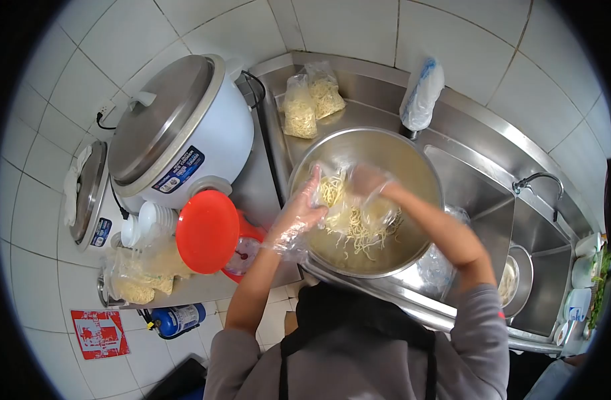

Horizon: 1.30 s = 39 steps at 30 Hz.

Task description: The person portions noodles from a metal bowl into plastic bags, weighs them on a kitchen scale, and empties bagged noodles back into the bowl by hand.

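Note:
A wide steel bowl (345,257) stands on the steel counter, with pale noodles (365,233) lying in its middle. My left hand (304,208), in a clear plastic glove, is over the bowl's left side and holds a plastic bag (332,191) with noodles at its mouth. Over the bowl's centre, my right hand (371,181) is also gloved and smeared by motion, close to the bag; its fingers cannot be made out.
Two bags of noodles (300,110) stand behind the bowl. At left are a large rice cooker (215,133), a red plate-like scale top (207,231), white cups (157,215) and more noodle bags (135,283). Sinks (482,193) with a faucet (539,180) lie at right.

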{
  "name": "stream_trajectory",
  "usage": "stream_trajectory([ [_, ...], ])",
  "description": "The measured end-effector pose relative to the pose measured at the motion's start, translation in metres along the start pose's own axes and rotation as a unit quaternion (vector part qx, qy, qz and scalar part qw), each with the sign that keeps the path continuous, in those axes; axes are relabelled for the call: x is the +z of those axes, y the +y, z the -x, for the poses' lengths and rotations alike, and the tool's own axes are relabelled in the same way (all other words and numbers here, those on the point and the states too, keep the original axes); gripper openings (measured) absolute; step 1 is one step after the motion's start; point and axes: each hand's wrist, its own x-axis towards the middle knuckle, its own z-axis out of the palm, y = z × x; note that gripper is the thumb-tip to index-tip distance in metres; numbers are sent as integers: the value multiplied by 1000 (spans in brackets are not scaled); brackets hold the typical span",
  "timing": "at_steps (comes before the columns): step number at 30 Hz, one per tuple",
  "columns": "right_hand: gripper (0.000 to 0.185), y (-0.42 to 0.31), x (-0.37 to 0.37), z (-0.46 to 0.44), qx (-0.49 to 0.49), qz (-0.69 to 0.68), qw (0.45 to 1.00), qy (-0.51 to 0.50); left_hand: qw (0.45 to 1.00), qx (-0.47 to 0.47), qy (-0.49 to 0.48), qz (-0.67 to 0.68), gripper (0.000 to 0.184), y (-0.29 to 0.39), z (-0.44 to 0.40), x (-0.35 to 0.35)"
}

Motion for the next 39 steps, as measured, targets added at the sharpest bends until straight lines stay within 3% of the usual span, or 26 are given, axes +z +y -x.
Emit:
stream_trajectory([
  [2, 24, -27, -95, 37, 60, -110, 991, -52, 1000, 5, -1, 16, 82, 17, 0, 0],
  [4, 22, -20, -139, 40, -178, 93, 979, 11, 1000, 3, 4, 23, 77, 38, -4, 0],
  [6, 23, -40, -186, 56, -71, 5, 995, 64, 997, 41, 19, -59, 72, 30, -16, -5],
  [8, 24, -41, -230, 70, -217, 49, 971, 87, 997, 39, 17, -71, 64, 15, -21, -4],
  [9, 25, -53, -246, 80, -177, 53, 979, 82, 996, 39, 16, -77, 60, 8, -24, -4],
  [11, 25, -81, -268, 93, -95, 59, 991, 72, 995, -74, -19, -67, 59, -1, -23, -2],
  [14, 27, -91, -281, 94, -109, 116, 981, 108, 989, -134, -47, -46, 59, -3, -18, -1],
  [15, 26, -99, -284, 97, -95, 96, 985, 111, 992, -115, -41, -8, 60, -4, -16, 0],
  [17, 25, -115, -285, 104, -68, 56, 989, 116, 994, -80, -26, 70, 62, -8, -12, 1],
  [20, 22, -87, -239, 72, -264, 14, 929, 258, 995, -63, -36, 70, 68, 5, -4, -3],
  [22, 26, -88, -200, 64, -212, -43, 961, 174, 993, -50, -28, 104, 69, 2, -1, -4],
  [24, 35, -81, -159, 57, -175, 14, 984, 23, 988, -49, -33, 142, 70, 1, 3, -4],
  [26, 48, -70, -120, 62, -99, -100, 989, -39, 980, -55, -53, 184, 71, 3, 7, -3],
  [28, 58, -22, -38, 37, -137, -152, 978, 48, 979, -57, -45, 193, 71, -2, 10, -4],
  [31, 58, 42, 53, 13, -176, -149, 972, 48, 990, -17, -7, 141, 72, -16, 7, 5],
  [33, 52, 44, 46, 9, -107, -134, 985, 17, 996, 19, 22, 86, 72, -11, 5, 7],
  [35, 47, 15, -8, 31, 59, -134, 989, -16, 998, 39, 42, 39, 72, 2, 11, 9],
  [39, 28, -19, -101, 68, 18, -288, 956, 62, 972, 97, 10, -214, 64, 6, 9, 5],
])
